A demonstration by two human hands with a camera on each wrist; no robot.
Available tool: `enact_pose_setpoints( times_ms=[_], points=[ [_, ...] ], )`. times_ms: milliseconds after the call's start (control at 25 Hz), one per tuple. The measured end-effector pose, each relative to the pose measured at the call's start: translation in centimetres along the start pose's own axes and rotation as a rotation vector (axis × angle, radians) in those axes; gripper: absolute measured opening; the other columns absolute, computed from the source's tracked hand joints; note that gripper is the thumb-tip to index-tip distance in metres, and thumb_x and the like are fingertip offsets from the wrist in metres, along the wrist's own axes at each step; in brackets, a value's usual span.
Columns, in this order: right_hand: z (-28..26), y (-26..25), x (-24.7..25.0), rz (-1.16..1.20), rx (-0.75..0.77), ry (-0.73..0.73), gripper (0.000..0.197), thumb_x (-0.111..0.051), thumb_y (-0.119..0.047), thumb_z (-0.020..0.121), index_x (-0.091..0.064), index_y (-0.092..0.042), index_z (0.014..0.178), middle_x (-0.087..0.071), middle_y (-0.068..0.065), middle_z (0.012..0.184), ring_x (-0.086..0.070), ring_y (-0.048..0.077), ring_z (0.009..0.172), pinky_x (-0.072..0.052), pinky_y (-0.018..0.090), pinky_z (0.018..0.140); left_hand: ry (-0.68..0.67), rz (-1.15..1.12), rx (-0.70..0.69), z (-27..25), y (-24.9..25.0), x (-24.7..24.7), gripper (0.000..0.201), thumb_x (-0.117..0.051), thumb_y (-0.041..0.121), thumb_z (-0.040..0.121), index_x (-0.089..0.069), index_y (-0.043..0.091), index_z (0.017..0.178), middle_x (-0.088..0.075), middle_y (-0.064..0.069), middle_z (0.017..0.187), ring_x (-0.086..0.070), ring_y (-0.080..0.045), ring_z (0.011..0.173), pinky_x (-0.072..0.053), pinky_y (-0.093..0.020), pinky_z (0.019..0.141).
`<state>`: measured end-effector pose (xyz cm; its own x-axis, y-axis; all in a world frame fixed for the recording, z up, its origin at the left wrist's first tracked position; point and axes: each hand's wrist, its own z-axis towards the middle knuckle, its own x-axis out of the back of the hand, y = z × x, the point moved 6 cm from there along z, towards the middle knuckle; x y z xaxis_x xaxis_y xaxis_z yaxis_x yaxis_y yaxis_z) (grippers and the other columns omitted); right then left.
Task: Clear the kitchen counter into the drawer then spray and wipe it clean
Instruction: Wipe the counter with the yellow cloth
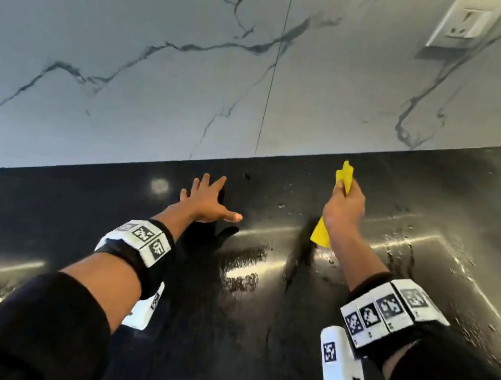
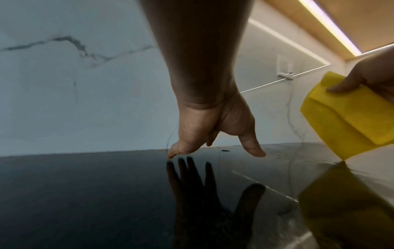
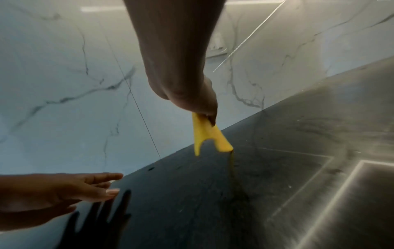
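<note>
The glossy black counter [image 1: 74,228] [image 2: 85,193] [image 3: 277,168] carries wet streaks and droplets. My right hand [image 1: 345,205] [image 3: 192,99] grips a folded yellow cloth [image 1: 343,177] [image 2: 345,118] [image 3: 204,134] just above the counter, and the cloth's lower corner hangs down near the surface. My left hand [image 1: 206,196] [image 2: 215,131] [image 3: 74,187] is spread open with straight fingers, low over the counter to the left of the cloth, holding nothing. Its fingertips look very close to the surface in the left wrist view.
A white marble backsplash [image 1: 132,58] rises behind the counter. A white wall socket [image 1: 465,23] sits at the upper right. Wet patches [image 1: 243,270] lie between my forearms and to the right of the cloth.
</note>
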<state>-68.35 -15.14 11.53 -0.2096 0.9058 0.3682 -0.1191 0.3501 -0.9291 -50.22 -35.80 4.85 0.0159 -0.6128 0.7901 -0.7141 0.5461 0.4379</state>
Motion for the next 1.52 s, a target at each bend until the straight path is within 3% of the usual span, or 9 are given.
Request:
enact_pose_setpoints(
  times_ms=[200, 280, 480, 720, 960, 1160, 1240, 1360, 1520],
  points=[
    [5.8, 2.8, -11.2, -0.847, 0.309, -0.362, 0.055, -0.038, -0.026, 0.103, -0.024, -0.022, 0.155, -0.017, 0.015, 0.162, -0.016, 0.041, 0.147, -0.017, 0.054, 0.118, -0.124, 0.053, 0.084, 3.2, -0.6, -2.2, 0.132, -0.069, 0.074, 0.066, 0.027, 0.034, 0.148, 0.044, -0.001, 0.149, 0.039, -0.028, 0.138, 0.024, -0.057, 0.109],
    [4.4, 4.6, -15.5, -0.973, 0.242, -0.561, 0.058, -0.031, -0.033, 0.104, -0.01, -0.027, 0.158, 0.002, 0.015, 0.164, 0.003, 0.044, 0.149, -0.003, 0.057, 0.119, -0.142, 0.058, 0.096, 3.4, -0.4, -2.3, 0.133, -0.068, 0.073, 0.067, 0.031, 0.035, 0.146, 0.047, -0.001, 0.147, 0.042, -0.028, 0.136, 0.024, -0.058, 0.108],
    [1.3, 4.3, -16.5, -0.942, 0.873, -1.113, 0.057, -0.016, -0.054, 0.101, -0.007, -0.037, 0.155, 0.009, -0.001, 0.164, 0.012, 0.019, 0.149, 0.008, 0.043, 0.12, -0.221, 0.079, 0.119, 3.8, -0.4, -2.1, 0.138, -0.069, 0.076, 0.064, 0.037, 0.034, 0.142, 0.051, 0.001, 0.142, 0.045, -0.029, 0.133, 0.023, -0.058, 0.109],
    [15.2, 7.1, -9.6, -0.942, 0.059, -0.521, 0.055, -0.024, -0.047, 0.104, -0.008, -0.038, 0.156, 0.011, 0.007, 0.165, 0.012, 0.038, 0.15, 0.005, 0.06, 0.118, -0.269, 0.069, 0.124, 3.4, -0.1, -1.8, 0.136, -0.069, 0.073, 0.066, 0.039, 0.034, 0.14, 0.053, 0.0, 0.139, 0.045, -0.03, 0.132, 0.025, -0.057, 0.107],
    [-3.6, 6.6, -10.6, -0.951, 0.598, -0.926, 0.054, -0.022, -0.045, 0.106, 0.003, -0.047, 0.153, 0.024, -0.006, 0.161, 0.025, 0.023, 0.147, 0.012, 0.053, 0.117, -0.306, 0.071, 0.092, 2.8, 0.0, -1.1, 0.139, -0.078, 0.062, 0.066, 0.035, 0.036, 0.143, 0.048, -0.003, 0.145, 0.041, -0.033, 0.135, 0.021, -0.061, 0.107],
    [5.6, 9.8, -1.0, -0.937, -0.061, -0.452, 0.053, -0.02, -0.05, 0.103, -0.005, -0.044, 0.154, 0.012, -0.001, 0.165, 0.013, 0.033, 0.151, 0.004, 0.066, 0.115, -0.05, 0.064, 0.009, 0.4, -1.2, -2.3, 0.115, -0.067, 0.062, 0.078, 0.013, 0.029, 0.154, 0.027, -0.003, 0.159, 0.025, -0.028, 0.146, 0.014, -0.053, 0.117],
    [0.8, 8.3, -5.1, -1.01, 0.081, -0.492, 0.06, -0.012, -0.059, 0.097, -0.003, -0.044, 0.154, 0.014, 0.001, 0.165, 0.015, 0.037, 0.149, 0.005, 0.07, 0.113, 0.002, 0.101, -0.013, -2.2, -2.1, -3.9, 0.101, -0.057, 0.06, 0.087, 0.01, 0.026, 0.155, 0.024, -0.002, 0.16, 0.02, -0.027, 0.147, 0.01, -0.05, 0.119],
    [-15.6, 6.5, -9.3, -0.969, 0.564, -1.004, 0.056, -0.021, -0.05, 0.103, 0.002, -0.044, 0.154, 0.023, -0.004, 0.162, 0.024, 0.033, 0.148, 0.013, 0.065, 0.113, -0.065, 0.119, -0.021, -6.8, -4.1, -4.9, 0.107, -0.066, 0.05, 0.085, 0.012, 0.029, 0.154, 0.028, 0.0, 0.158, 0.023, -0.026, 0.147, 0.008, -0.051, 0.12],
    [-19.7, 9.1, -0.5, -0.954, 1.057, -1.275, 0.052, -0.018, -0.055, 0.102, -0.012, -0.048, 0.153, 0.004, -0.011, 0.165, 0.014, 0.021, 0.151, 0.017, 0.047, 0.116, -0.264, 0.196, -0.114, -13.4, -5.4, -7.2, 0.123, -0.073, 0.056, 0.075, 0.024, 0.035, 0.148, 0.043, 0.004, 0.149, 0.034, -0.023, 0.141, 0.015, -0.049, 0.117]
  ],
)
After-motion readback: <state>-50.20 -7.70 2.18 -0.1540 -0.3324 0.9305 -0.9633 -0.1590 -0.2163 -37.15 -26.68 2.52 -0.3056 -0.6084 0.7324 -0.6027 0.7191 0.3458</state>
